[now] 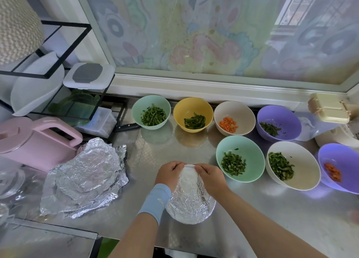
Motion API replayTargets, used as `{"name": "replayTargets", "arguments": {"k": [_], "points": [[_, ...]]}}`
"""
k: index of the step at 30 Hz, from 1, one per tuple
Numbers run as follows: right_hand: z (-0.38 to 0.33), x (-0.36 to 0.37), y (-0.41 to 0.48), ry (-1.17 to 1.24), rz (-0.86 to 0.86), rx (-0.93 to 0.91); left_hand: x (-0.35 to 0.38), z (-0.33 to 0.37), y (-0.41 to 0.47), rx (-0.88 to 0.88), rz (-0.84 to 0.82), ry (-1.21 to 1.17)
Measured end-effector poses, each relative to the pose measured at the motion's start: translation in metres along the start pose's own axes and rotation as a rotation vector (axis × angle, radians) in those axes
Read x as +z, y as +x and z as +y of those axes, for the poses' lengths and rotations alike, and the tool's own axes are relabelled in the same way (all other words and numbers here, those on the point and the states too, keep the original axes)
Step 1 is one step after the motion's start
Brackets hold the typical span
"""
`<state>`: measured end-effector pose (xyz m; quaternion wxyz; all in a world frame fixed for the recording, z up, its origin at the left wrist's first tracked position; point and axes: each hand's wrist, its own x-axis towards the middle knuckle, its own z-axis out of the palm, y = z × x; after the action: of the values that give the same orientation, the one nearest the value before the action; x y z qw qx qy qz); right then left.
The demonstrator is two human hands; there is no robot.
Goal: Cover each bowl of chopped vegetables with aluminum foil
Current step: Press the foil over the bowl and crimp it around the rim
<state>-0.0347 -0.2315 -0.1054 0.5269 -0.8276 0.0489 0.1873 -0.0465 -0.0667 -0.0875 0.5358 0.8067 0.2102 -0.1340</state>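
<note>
A bowl wrapped in aluminum foil [191, 201] sits on the steel counter near the front edge. My left hand [170, 173] and my right hand [210, 177] both pinch the foil at the bowl's far rim. Several open bowls stand beyond. In the back row are a green bowl [151, 112], a yellow bowl [193, 113], a beige bowl with carrot [234, 118] and a purple bowl [278, 122]. Nearer me stand a green bowl [240, 158], a beige bowl [292, 165] and a purple bowl with carrot [340, 167]. Crumpled foil sheets [83, 178] lie at the left.
A pink kettle [37, 139] stands at the left, behind the foil pile. A black wire rack [58, 50] with containers fills the back left, with a knife [127, 126] by its foot. A cream box [328, 110] sits at the far right. A window sill runs behind the bowls.
</note>
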Motion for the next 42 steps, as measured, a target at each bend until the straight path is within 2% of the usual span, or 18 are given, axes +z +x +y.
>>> {"name": "replayTargets", "arguments": {"k": [3,6,11,14,18,23,30,34,37,39,42], "points": [[-0.002,-0.002,0.002,-0.025,-0.023,-0.011,-0.001,-0.002,0.001,0.087,-0.076,0.12],[-0.003,-0.004,0.001,-0.065,-0.037,-0.004,-0.002,-0.005,0.002,0.073,-0.112,0.106],[-0.005,-0.003,-0.006,-0.128,0.139,0.035,0.003,-0.01,-0.003,0.018,0.037,0.114],[-0.006,-0.004,-0.003,-0.104,0.113,0.059,0.009,-0.01,-0.011,-0.016,0.113,0.146],[-0.01,-0.004,0.0,-0.101,0.086,0.032,0.004,-0.004,-0.011,-0.076,0.118,0.106],[-0.014,-0.004,0.001,-0.168,0.05,-0.017,0.002,-0.003,-0.005,0.041,0.02,0.03],[-0.014,0.006,-0.005,-0.234,0.055,-0.026,-0.003,-0.018,-0.018,-0.013,0.285,-0.033],[-0.017,0.01,0.005,-0.298,0.014,-0.048,-0.002,-0.021,-0.019,-0.06,0.315,-0.066],[-0.018,0.003,0.008,-0.387,-0.045,-0.071,-0.006,-0.02,-0.02,-0.066,0.275,0.047],[-0.02,0.002,0.006,-0.483,-0.051,-0.115,-0.011,-0.017,-0.019,0.036,0.241,0.234],[-0.02,0.014,-0.006,-0.77,-0.042,-0.281,-0.011,-0.01,-0.017,0.332,0.1,0.496]]}}
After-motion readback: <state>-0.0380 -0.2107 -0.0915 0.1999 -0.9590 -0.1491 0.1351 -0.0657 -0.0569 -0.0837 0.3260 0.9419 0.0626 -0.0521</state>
